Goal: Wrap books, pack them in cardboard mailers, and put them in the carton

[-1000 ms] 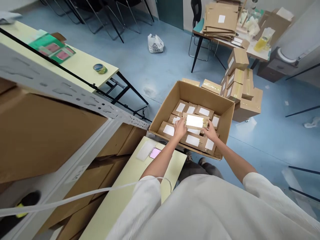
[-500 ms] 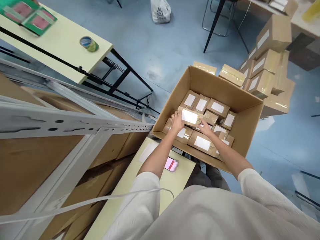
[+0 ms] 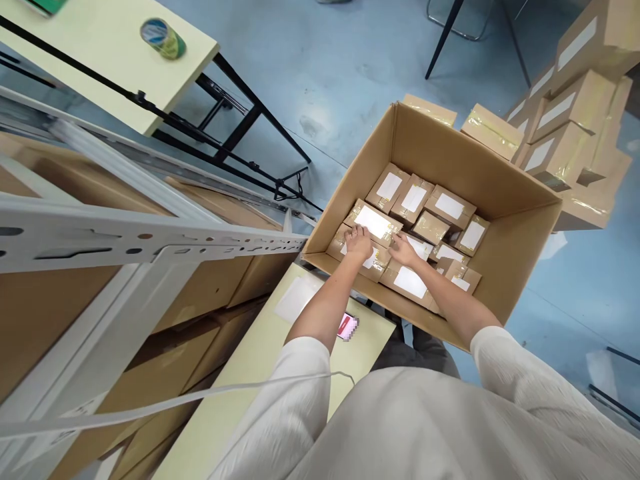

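Note:
A large open carton (image 3: 520, 267) holds several small taped cardboard boxes with white labels. One of them, a small cardboard box (image 3: 373, 221), lies at the carton's left side, its label facing up. My left hand (image 3: 359, 243) rests at this box's near long edge, fingers stretched out and a little apart. By its right end is my right hand (image 3: 404, 252), with loosely bent fingers touching or close to the corner; the exact contact is hard to see. Neither hand wraps around the box. Below my hands, my forearms partly cover other labelled boxes (image 3: 410, 281).
Stacked cardboard boxes (image 3: 570, 107) stand behind the carton at right. To the left, a metal shelf frame (image 3: 225, 248) reaches the carton's corner. A phone (image 3: 346, 327) lies on the near table (image 3: 295, 347). A tin (image 3: 163, 39) stands on the far table (image 3: 105, 60).
The small box, held between both hands before, now lies down among the others. My left hand has shifted from its left end to its near edge. The view has turned slightly.

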`<state>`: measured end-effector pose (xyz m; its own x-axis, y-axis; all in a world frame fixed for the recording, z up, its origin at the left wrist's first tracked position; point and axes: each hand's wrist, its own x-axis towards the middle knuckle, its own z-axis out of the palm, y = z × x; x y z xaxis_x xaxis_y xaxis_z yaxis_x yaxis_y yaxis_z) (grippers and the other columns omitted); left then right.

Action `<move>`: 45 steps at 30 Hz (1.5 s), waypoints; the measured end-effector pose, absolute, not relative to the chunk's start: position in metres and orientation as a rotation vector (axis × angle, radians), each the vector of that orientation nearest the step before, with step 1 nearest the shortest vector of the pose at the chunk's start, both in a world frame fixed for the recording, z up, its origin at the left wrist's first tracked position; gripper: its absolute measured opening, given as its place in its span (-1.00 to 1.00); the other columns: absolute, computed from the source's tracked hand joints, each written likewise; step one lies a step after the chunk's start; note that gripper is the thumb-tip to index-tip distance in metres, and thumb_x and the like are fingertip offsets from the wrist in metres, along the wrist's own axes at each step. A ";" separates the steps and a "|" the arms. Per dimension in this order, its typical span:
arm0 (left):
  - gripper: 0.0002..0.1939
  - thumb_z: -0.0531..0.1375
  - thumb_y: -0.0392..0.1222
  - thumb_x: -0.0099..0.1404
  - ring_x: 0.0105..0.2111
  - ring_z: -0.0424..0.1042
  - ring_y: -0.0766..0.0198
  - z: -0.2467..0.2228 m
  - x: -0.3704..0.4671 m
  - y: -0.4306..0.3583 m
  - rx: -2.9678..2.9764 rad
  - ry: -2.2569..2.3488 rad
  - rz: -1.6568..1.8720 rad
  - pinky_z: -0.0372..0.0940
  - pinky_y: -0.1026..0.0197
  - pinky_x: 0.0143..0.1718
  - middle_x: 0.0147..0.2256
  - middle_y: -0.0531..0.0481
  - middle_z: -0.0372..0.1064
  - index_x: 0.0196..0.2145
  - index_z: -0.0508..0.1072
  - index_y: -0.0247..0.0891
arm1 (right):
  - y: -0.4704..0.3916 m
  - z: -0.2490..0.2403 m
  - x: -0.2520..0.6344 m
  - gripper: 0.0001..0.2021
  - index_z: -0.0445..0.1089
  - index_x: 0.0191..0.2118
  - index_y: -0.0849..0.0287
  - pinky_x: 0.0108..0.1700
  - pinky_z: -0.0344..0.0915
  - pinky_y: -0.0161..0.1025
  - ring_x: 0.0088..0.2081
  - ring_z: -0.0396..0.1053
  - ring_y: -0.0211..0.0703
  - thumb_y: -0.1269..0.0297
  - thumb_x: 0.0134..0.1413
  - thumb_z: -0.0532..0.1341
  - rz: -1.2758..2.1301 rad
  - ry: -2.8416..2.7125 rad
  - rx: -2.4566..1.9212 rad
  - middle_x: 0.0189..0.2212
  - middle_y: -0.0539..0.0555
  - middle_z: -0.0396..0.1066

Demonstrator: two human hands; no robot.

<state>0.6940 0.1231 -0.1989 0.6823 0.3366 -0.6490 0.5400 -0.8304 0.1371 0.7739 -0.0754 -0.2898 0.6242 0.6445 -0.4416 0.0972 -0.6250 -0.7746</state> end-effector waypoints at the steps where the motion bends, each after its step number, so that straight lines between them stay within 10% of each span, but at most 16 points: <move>1: -0.17 0.11 -0.24 0.38 0.57 -0.16 -0.20 -0.199 0.691 0.124 2.586 0.685 -0.876 -0.27 -0.36 0.54 0.54 -0.47 -0.04 0.55 0.06 -0.49 | -0.073 -0.291 0.772 -0.20 0.29 0.49 0.09 0.53 0.09 0.19 0.48 0.15 0.27 0.03 0.16 0.33 0.985 -0.560 -2.124 0.48 0.24 0.13; 11: -0.24 0.13 -0.29 0.36 0.56 -0.08 -0.16 -0.168 0.688 0.115 2.578 0.630 -0.808 -0.07 -0.29 0.51 0.55 -0.37 -0.02 0.49 0.20 -0.33 | -0.079 -0.273 0.765 -0.23 0.31 0.47 0.08 0.57 -0.04 0.23 0.56 0.00 0.24 -0.12 0.23 0.30 0.903 -0.518 -2.000 0.51 0.24 0.14; 29: -0.38 0.05 -0.23 0.49 0.48 0.12 -0.06 -0.050 0.655 0.005 2.585 0.629 -0.397 0.06 -0.18 0.47 0.48 -0.25 0.15 0.46 0.22 -0.19 | -0.181 -0.141 0.776 -0.55 0.53 0.19 0.07 0.33 0.35 0.17 0.10 0.47 0.08 0.11 0.26 0.18 0.647 -0.750 -1.982 0.15 0.21 0.47; 45: -0.41 0.08 -0.20 0.52 0.48 0.15 -0.06 0.016 0.483 -0.103 2.449 1.024 -0.129 0.09 -0.14 0.47 0.48 -0.27 0.16 0.46 0.24 -0.21 | -0.195 -0.070 0.695 -0.65 0.56 0.04 0.12 0.23 0.45 0.15 0.02 0.50 0.08 0.11 0.23 0.22 0.730 -1.169 -1.702 0.06 0.24 0.50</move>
<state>0.4834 -0.1027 0.0161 0.7158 0.6467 -0.2634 0.6918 -0.6052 0.3940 0.6954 -0.1954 -0.0702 0.3743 0.9270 0.0248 0.3839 -0.1305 -0.9141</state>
